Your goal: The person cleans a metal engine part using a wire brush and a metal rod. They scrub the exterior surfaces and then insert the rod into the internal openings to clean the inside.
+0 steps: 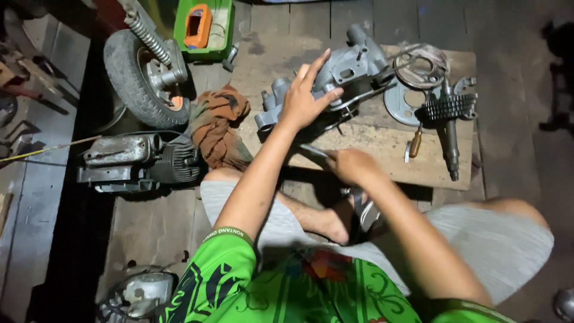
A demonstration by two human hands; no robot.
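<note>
- L hand [303, 98]: open, fingers spread, palm pressed on grey metal engine casing [341, 69].
- Casing lies on wooden board [382, 149] on the floor, upper-centre of view, in front of the seated person.
- R hand [353, 164]: closed round a thin metal tool [315, 151], tip pointing toward casing's lower edge; can't tell if it touches.
- Right of casing on board: finned cylinder part [449, 107], round metal plate [402, 103], screwdriver w/ amber handle [415, 143].
- Left of board: brown rag [218, 125], small wheel [143, 78], engine block [140, 161].
- Green tray [224, 30] at top.
</note>
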